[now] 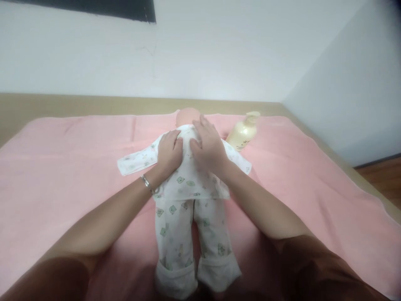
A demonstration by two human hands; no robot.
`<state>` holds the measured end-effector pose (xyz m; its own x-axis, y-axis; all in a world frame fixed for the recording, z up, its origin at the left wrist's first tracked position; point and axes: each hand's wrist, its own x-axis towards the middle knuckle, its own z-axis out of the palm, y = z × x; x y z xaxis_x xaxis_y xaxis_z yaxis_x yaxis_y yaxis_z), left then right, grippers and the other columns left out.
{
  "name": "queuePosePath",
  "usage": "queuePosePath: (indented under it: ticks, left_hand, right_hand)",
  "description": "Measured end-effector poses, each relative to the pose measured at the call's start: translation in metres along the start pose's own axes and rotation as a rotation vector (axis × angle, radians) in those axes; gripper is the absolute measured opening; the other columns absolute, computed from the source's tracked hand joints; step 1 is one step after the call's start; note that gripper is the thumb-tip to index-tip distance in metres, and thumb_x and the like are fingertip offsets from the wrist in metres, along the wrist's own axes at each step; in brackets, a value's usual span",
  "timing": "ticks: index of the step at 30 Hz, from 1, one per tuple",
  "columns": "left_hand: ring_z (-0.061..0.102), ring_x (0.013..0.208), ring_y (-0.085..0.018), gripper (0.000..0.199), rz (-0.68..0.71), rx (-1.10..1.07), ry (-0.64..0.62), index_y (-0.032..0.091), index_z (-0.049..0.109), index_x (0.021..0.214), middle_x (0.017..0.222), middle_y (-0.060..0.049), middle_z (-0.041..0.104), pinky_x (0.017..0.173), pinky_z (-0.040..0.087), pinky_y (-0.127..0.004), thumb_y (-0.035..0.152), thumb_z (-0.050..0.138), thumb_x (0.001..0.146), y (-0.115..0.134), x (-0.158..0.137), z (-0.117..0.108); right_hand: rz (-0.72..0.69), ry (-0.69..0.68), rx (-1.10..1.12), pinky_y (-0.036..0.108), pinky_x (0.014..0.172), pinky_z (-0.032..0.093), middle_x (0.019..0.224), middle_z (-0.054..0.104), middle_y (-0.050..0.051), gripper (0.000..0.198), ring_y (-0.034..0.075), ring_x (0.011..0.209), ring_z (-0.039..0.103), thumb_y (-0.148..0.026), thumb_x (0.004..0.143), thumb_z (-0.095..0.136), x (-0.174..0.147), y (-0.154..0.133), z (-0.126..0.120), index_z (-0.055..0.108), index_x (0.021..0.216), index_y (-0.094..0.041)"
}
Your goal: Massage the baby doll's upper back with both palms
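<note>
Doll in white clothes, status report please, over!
Left hand, right hand on white printed cloth top. Bald doll lying on pink cloth. Cream plastic pump bottle near one sleeve, clear of hands.

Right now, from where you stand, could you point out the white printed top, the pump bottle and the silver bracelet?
White printed top (189, 177): head view, on its torso panel.
Pump bottle (242, 136): head view, on its body.
Silver bracelet (146, 183): head view, on its band.

No legible text. Pump bottle (242, 131), near far edge of pink cloth (282, 167): dark print (242, 144), too blurred to read.
</note>
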<state>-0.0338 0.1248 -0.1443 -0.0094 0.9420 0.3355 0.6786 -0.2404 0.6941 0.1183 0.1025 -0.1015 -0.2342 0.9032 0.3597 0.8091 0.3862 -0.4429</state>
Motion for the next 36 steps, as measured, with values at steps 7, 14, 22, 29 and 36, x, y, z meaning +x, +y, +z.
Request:
queuePosePath:
  ticks: [7,14,22,29,36]
  left_hand:
    - [0.059,0.120,-0.029,0.047,0.029,-0.008,-0.015,0.015,0.067,0.119,0.128,-0.013,0.069,0.116,0.043,-0.050,0.033,0.035,0.090,0.001,0.001,-0.001]
    - [0.059,0.124,-0.031,0.050,0.019,-0.024,-0.006,0.013,0.067,0.122,0.130,-0.014,0.069,0.116,0.043,-0.050,0.033,0.035,0.089,0.003,0.000,-0.001]
    - [0.061,0.119,-0.027,0.046,0.045,-0.031,-0.021,0.017,0.069,0.118,0.127,-0.012,0.070,0.114,0.045,-0.048,0.030,0.035,0.090,0.004,0.000,-0.004]
    - [0.061,0.112,-0.028,0.041,0.049,-0.033,-0.016,0.017,0.069,0.110,0.118,-0.011,0.071,0.108,0.047,-0.047,0.030,0.035,0.090,0.006,0.000,-0.004]
    - [0.062,0.112,-0.025,0.039,0.080,-0.041,-0.013,0.018,0.068,0.109,0.118,-0.010,0.072,0.108,0.048,-0.043,0.031,0.035,0.093,0.000,0.002,-0.003]
  right_hand:
    - [-0.014,-0.096,0.028,0.055,0.131,0.025,0.158,0.049,0.013,0.052,0.030,0.152,0.040,-0.024,0.093,0.037,0.003,0.008,0.019,0.061,0.136,-0.011]
    - [0.040,-0.026,0.131,0.053,0.132,0.028,0.168,0.034,0.013,0.059,0.024,0.160,0.027,-0.023,0.092,0.037,0.003,0.002,-0.004,0.052,0.147,-0.010]
    - [-0.167,-0.086,-0.007,0.053,0.132,0.026,0.160,0.047,0.012,0.052,0.028,0.155,0.039,-0.026,0.095,0.039,0.004,0.012,0.019,0.062,0.139,-0.013]
    - [-0.082,-0.006,-0.033,0.050,0.134,0.023,0.168,0.034,0.012,0.056,0.025,0.160,0.028,-0.022,0.096,0.036,0.000,0.002,0.005,0.051,0.149,-0.011]
    - [-0.145,-0.227,-0.124,0.058,0.133,0.019,0.169,0.032,0.010,0.056,0.032,0.160,0.026,-0.028,0.102,0.035,0.002,0.004,0.016,0.046,0.155,-0.015]
